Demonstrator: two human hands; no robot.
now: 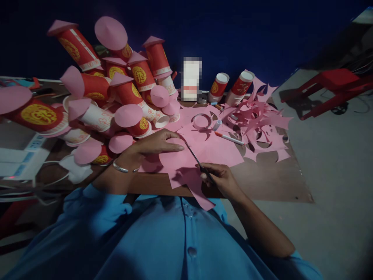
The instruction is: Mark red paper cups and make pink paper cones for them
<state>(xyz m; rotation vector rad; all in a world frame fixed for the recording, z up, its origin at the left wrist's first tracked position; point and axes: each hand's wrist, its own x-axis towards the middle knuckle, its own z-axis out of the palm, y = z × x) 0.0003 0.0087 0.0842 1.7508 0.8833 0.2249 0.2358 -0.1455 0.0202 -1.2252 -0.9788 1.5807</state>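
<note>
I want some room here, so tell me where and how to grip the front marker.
Grip the front marker mid-barrel, probably best from above and the near side: it is slim and lies on its side, with flat pink paper before it, while scraps crowd its white end.

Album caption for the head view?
Right hand holds scissors, left hand on pink paper, beside cups topped with pink cones.

No word or number can be read with certainty. Left of the orange-tipped pen (231, 139), the red cups (140, 73) carry round yellow emblems, whose signs are not legible. Much farther left of this pen, the white package (13, 157) bears blue strips (28, 157), their print too unclear.
</note>
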